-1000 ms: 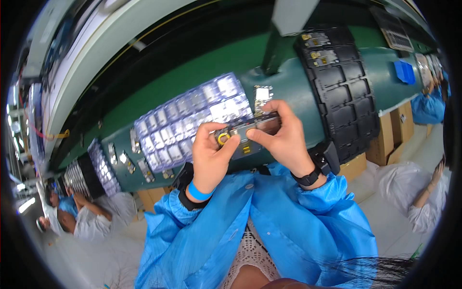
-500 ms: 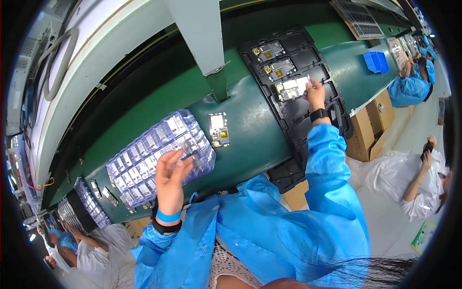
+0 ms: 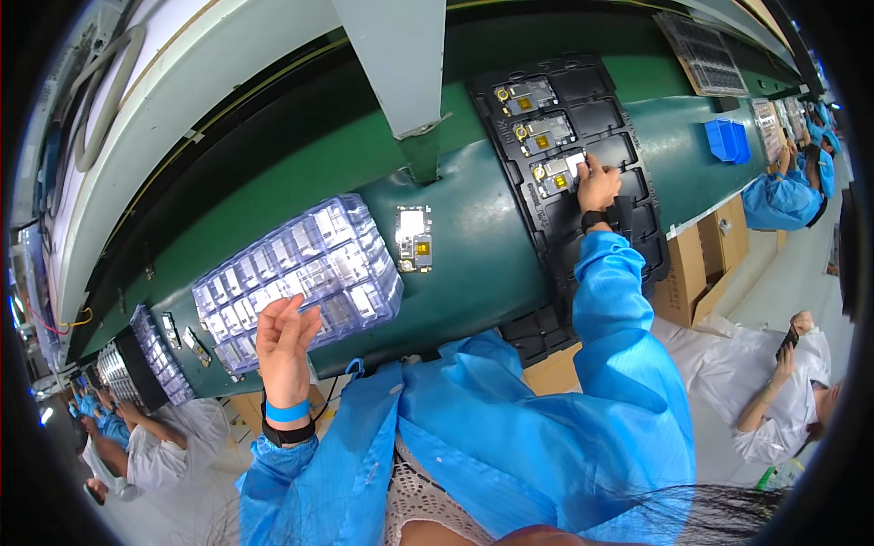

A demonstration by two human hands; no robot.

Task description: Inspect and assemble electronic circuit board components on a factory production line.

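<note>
My right hand (image 3: pixel 599 187) is closed at the right end of a circuit board (image 3: pixel 555 176), which sits in a pocket of a black tray (image 3: pixel 583 86). Two more circuit boards, each with a yellow patch, lie in pockets beyond it. My left hand (image 3: pixel 286 344) is raised at the near edge of a clear plastic tray (image 3: pixel 387 264) filled with small silvery parts. Its fingers are bent and drawn together; whatever they pinch, if anything, is too small to make out. Between the two trays, a loose circuit board (image 3: pixel 414 238) lies on the green mat (image 3: pixel 473 218).
A grey post (image 3: pixel 401 64) comes down onto the bench beyond the loose board. The blue bin (image 3: pixel 726 141) stands at the far right, above an open cardboard box (image 3: pixel 701 264). More boards and a second clear tray (image 3: pixel 162 355) are at left. Other people sit along both sides.
The board in my right hand has gone down into its tray pocket. My left hand has drawn back leftward from over the clear tray. The view has shifted slightly.
</note>
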